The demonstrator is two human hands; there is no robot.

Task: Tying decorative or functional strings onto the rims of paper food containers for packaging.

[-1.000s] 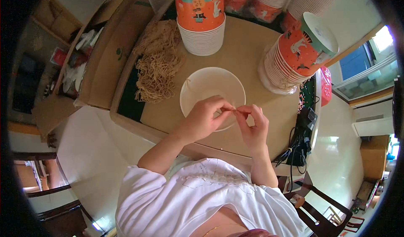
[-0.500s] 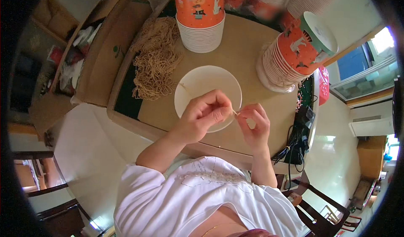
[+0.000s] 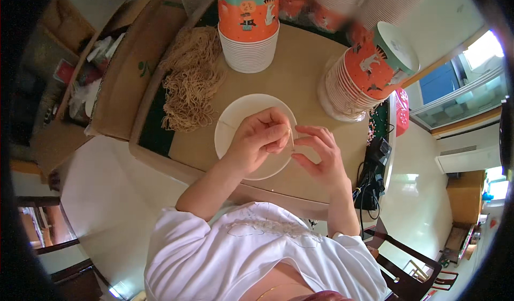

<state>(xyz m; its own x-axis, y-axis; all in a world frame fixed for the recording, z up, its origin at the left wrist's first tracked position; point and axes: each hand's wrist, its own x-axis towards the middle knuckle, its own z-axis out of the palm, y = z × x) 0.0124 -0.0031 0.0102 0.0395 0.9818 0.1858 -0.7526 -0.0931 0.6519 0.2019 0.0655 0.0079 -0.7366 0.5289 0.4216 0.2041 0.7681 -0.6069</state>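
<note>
A short, thin tan string (image 3: 291, 136) hangs from my left hand (image 3: 259, 138), pinched between thumb and fingers. Just to its right, my right hand (image 3: 321, 154) has thumb and forefinger spread apart, close beside the string; whether a fingertip touches it I cannot tell. Both hands are above the right part of a round white bowl (image 3: 229, 146) on the table. Another bit of string lies at the left inside of the bowl, partly hidden by my left hand. Beyond it to the left is a tangled heap of tan string (image 3: 190, 81).
A stack of orange-and-green paper tubs (image 3: 249, 28) stands behind the bowl; another stack (image 3: 369, 68) leans at the right. More stacked tubs line the back. Black cables (image 3: 369, 180) lie at the table's right edge. An open cardboard box (image 3: 120, 81) is at the left.
My right thumb and forefinger have parted from their pinch on the string and moved slightly away. My left hand keeps its pinch. The whole view has shifted a little.
</note>
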